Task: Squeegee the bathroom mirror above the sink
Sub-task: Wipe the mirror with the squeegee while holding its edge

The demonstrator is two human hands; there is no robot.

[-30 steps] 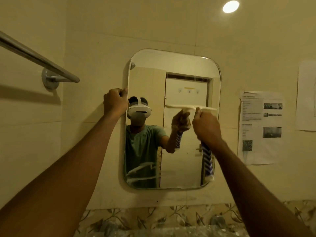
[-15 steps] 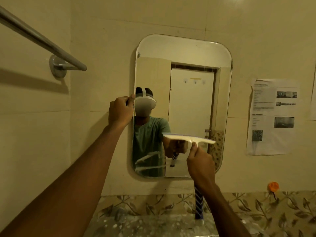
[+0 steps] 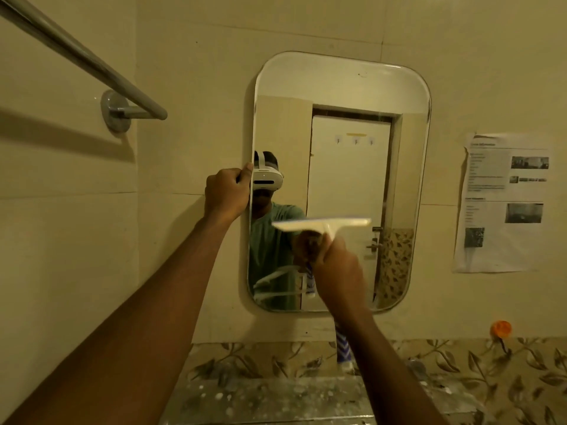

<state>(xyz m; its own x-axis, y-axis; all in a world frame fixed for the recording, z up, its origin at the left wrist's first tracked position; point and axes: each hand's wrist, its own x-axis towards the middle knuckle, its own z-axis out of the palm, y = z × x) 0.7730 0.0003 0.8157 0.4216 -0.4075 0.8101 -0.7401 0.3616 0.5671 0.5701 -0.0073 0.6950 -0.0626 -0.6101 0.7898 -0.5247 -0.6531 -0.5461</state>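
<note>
A rounded rectangular mirror (image 3: 346,96) hangs on the beige tiled wall. My left hand (image 3: 225,194) grips the mirror's left edge at mid height. My right hand (image 3: 336,273) holds a squeegee (image 3: 322,224) by its blue-and-white striped handle, which pokes out below my wrist. The pale blade lies level against the glass in the lower middle of the mirror. White foam streaks remain at the mirror's lower left corner. My reflection, wearing a headset, shows in the left half of the glass.
A chrome towel bar (image 3: 92,65) juts from the left wall at upper left. A printed paper sheet (image 3: 506,204) is stuck to the wall right of the mirror. An orange hook (image 3: 500,329) sits above the leaf-patterned tile band (image 3: 460,363). A speckled ledge (image 3: 260,397) lies below.
My right hand has drawn the squeegee down the glass from mid height to the lower part, then shifted it left. My left hand stays on the mirror's edge. The view tilted downward.
</note>
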